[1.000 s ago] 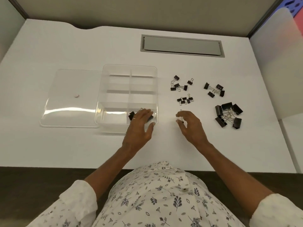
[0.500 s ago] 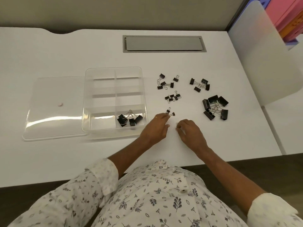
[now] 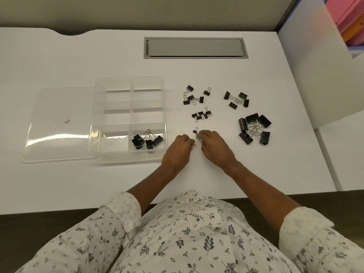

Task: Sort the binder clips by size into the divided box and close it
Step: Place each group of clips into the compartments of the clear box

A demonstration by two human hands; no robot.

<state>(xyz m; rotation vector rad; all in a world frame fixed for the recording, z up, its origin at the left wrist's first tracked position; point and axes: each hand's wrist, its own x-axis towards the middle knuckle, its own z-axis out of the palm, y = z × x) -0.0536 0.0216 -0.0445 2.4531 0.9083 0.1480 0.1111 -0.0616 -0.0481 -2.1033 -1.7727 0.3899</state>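
Observation:
A clear divided box stands open on the white desk, with several medium black binder clips in its near right compartment. Its clear lid lies flat on its left. To the right of the box lie loose clips in groups: small ones, tiny ones, medium ones and large ones. My left hand is closed, and a tiny clip's wire handles show at its fingertips. My right hand has its fingers bunched beside a single tiny clip; its grip is blurred.
A grey cable hatch is set into the desk at the back. A white panel rises along the right side. The desk's front edge runs just before my body.
My left hand left the box, where clips now lie in the near right compartment, and came over beside my right hand. Both hands now sit by the tiny clips. The view shifted right.

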